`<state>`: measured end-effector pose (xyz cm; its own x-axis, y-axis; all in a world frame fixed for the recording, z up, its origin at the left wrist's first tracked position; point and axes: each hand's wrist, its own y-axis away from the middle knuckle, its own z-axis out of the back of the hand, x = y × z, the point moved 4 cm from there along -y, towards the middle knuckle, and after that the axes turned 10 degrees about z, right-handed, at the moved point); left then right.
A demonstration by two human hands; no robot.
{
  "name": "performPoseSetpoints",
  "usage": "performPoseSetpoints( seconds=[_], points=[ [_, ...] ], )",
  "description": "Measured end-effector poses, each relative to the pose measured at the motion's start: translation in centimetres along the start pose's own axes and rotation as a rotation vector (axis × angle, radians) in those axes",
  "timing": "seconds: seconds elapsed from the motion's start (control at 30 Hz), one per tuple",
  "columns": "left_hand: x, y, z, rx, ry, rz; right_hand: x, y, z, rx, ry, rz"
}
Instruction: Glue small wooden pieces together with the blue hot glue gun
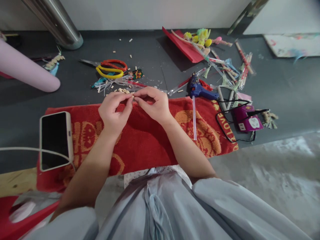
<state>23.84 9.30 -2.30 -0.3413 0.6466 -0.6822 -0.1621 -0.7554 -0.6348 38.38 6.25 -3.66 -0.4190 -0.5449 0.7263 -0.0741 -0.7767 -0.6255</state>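
My left hand (115, 109) and my right hand (155, 104) meet above the far edge of a red towel (147, 140). Thumb and forefinger of each are pinched together, fingertips almost touching. Between them is a tiny pale piece (133, 97), mostly covered by the fingers. Just beyond lies a heap of small cream-coloured pieces (123, 90), partly behind my hands. Past that are a bundle of white and blue strands (110, 84) and scissors (110, 68) with one red and one yellow handle.
A blue glue gun (202, 91) with a clear stick points toward me at right. Near it are a purple power socket (247, 118), black cord, wrapped sticks (246, 71) and red paper (183, 46). A phone (56, 140) lies left under a white cable. A metal post (58, 23) stands behind.
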Motion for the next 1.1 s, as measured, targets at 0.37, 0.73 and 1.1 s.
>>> performPoseSetpoints(
  seconds=[0.37,0.73,1.1],
  points=[
    [0.1,0.11,-0.24,0.076,-0.069,0.06,0.0,-0.1,0.14,-0.037,0.005,-0.037],
    [-0.03,0.25,-0.6,0.115,-0.126,0.036,-0.26,-0.25,-0.07,-0.013,-0.03,-0.086],
    [0.27,0.3,-0.68,0.132,-0.098,0.066,-0.14,-0.3,-0.19,0.075,0.149,-0.154]
  ],
)
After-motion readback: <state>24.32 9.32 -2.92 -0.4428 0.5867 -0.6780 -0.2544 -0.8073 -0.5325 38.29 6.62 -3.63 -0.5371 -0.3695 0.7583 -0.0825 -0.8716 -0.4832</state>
